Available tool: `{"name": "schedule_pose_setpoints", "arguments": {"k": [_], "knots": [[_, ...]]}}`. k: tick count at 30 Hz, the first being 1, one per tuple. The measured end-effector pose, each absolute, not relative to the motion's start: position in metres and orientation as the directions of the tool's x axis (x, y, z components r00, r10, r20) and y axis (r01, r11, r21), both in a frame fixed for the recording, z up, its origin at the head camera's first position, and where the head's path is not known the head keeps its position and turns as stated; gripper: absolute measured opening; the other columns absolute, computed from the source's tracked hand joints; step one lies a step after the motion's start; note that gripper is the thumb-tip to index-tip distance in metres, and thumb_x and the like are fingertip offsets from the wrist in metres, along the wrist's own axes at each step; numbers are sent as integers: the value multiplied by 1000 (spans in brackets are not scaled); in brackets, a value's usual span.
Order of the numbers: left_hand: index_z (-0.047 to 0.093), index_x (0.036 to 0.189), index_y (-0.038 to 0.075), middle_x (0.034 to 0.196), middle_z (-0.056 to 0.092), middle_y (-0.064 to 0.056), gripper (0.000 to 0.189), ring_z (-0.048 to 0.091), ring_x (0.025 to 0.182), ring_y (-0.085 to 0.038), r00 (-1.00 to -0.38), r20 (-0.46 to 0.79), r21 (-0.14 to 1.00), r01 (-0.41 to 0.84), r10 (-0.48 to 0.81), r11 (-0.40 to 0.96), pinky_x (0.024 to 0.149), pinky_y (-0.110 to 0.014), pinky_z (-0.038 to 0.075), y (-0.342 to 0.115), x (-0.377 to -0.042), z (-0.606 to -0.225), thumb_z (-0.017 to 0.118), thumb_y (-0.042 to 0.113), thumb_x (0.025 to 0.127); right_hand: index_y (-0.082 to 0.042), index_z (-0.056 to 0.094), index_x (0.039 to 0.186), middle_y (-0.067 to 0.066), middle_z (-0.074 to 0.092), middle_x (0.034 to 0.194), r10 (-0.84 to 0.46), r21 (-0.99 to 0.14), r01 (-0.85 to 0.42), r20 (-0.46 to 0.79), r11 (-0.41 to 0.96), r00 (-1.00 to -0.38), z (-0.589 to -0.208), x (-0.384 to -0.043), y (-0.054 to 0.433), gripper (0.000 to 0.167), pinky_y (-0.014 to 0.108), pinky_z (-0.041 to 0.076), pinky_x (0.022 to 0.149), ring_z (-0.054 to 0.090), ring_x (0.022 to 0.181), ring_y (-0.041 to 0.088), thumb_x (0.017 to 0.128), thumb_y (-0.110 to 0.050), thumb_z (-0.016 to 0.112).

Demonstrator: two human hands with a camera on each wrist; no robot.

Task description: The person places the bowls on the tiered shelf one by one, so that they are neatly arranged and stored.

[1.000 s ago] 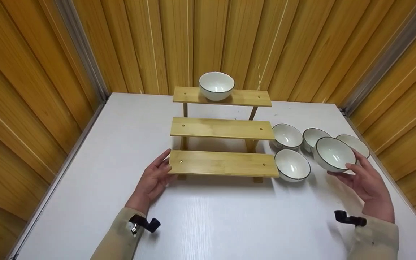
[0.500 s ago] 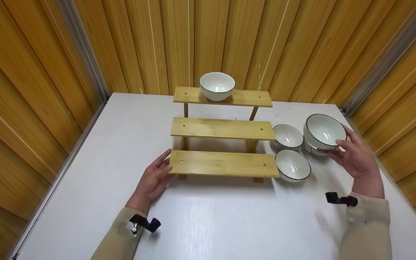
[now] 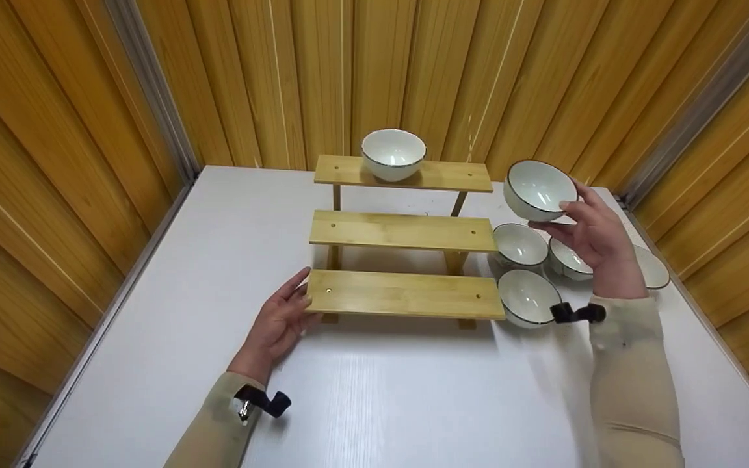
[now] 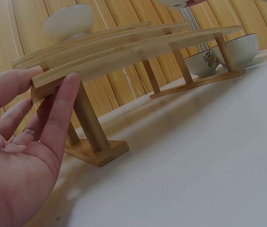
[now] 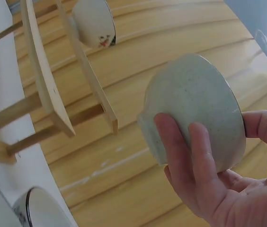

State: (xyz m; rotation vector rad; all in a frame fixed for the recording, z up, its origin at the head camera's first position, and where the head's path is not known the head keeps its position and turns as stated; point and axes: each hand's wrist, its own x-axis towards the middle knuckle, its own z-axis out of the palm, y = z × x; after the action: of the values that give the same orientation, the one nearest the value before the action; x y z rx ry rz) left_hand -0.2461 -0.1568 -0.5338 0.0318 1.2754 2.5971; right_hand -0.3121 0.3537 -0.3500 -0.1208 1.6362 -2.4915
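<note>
My right hand [image 3: 595, 234] holds a white dark-rimmed bowl [image 3: 539, 192] in the air, right of the rack's top step. In the right wrist view the thumb is at the rim and the fingers spread under the held bowl [image 5: 195, 104]. My left hand [image 3: 280, 325] grips the left end of the lowest step of a three-step wooden display rack [image 3: 407, 296]. The left wrist view shows thumb and fingers about the board's end [image 4: 53, 78]. Another white bowl [image 3: 393, 156] sits upright near the middle of the top step.
Right of the rack, on the white table [image 3: 374, 403], stand several more bowls, among them a front bowl [image 3: 527, 299], one behind it [image 3: 519, 246] and a far-right bowl [image 3: 654, 270] partly behind my right arm. Wood-patterned walls [image 3: 251, 84] enclose the back and sides.
My right hand has carried the bowl up, back and left, from above the right-hand bowls to beside the rack's top step. The left hand stays on the lowest step.
</note>
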Motion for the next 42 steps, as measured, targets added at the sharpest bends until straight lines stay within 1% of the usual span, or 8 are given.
{"name": "schedule_pose_setpoints", "arguments": {"k": [9, 14, 21, 26, 31, 33, 38, 42], "knots": [[32, 162, 15, 145, 50, -7, 66, 67, 116, -19, -969, -81, 798, -202, 232, -568, 85, -31, 59, -158, -247, -534, 51, -6, 102, -23, 25, 162, 2, 40, 137, -133, -922, 122, -78, -367, -988, -334, -348, 310, 68, 33, 64, 81, 77, 84, 34, 103, -2, 53], [32, 162, 15, 146, 49, -7, 66, 66, 117, -19, -968, -85, 791, -209, 235, -574, 86, -31, 59, -159, -246, -534, 51, -6, 102, -25, 26, 163, 2, 41, 136, -108, -938, 142, -113, -317, -988, -330, -364, 289, 69, 31, 64, 78, 77, 84, 31, 103, -5, 54], [29, 163, 13, 142, 49, -7, 67, 68, 111, -18, -966, -80, 777, -215, 246, -592, 82, -29, 60, -159, -246, -534, 48, -8, 102, -27, 30, 162, 7, 37, 149, -50, -965, 146, -138, -216, -989, -332, -383, 264, 69, 28, 63, 77, 73, 87, 27, 101, -9, 57], [30, 162, 13, 143, 48, -7, 67, 68, 112, -18, -967, -89, 777, -218, 240, -590, 82, -29, 60, -159, -244, -532, 50, -8, 102, -28, 27, 163, 9, 34, 153, -29, -976, 163, -161, -144, -987, -335, -392, 250, 69, 25, 62, 77, 68, 98, 24, 102, -12, 55], [32, 161, 15, 147, 46, -9, 65, 67, 115, -19, -969, -98, 797, -213, 226, -566, 83, -29, 60, -159, -244, -533, 50, -6, 102, -28, 26, 163, 10, 30, 159, -35, -977, 171, -168, -131, -985, -335, -396, 240, 69, 24, 62, 75, 62, 109, 25, 102, -12, 53], [34, 161, 16, 149, 45, -10, 64, 67, 116, -19, -969, -102, 799, -214, 223, -562, 84, -29, 60, -159, -244, -533, 50, -6, 102, -28, 27, 163, 10, 29, 161, -34, -976, 174, -171, -134, -985, -335, -398, 238, 68, 24, 61, 74, 64, 106, 23, 102, -11, 53], [37, 159, 17, 150, 45, -10, 63, 67, 119, -21, -969, -105, 793, -217, 223, -569, 84, -30, 60, -159, -245, -535, 51, -6, 102, -28, 26, 163, 12, 26, 162, -33, -970, 188, -185, -153, -982, -336, -398, 235, 71, 23, 61, 70, 69, 89, 19, 101, -11, 56], [36, 160, 16, 147, 46, -9, 64, 67, 115, -20, -969, -100, 793, -214, 225, -570, 82, -29, 59, -160, -244, -534, 51, -7, 102, -29, 25, 164, 14, 26, 164, -32, -971, 192, -189, -145, -981, -337, -399, 234, 71, 23, 61, 70, 69, 90, 19, 102, -12, 55]]}}
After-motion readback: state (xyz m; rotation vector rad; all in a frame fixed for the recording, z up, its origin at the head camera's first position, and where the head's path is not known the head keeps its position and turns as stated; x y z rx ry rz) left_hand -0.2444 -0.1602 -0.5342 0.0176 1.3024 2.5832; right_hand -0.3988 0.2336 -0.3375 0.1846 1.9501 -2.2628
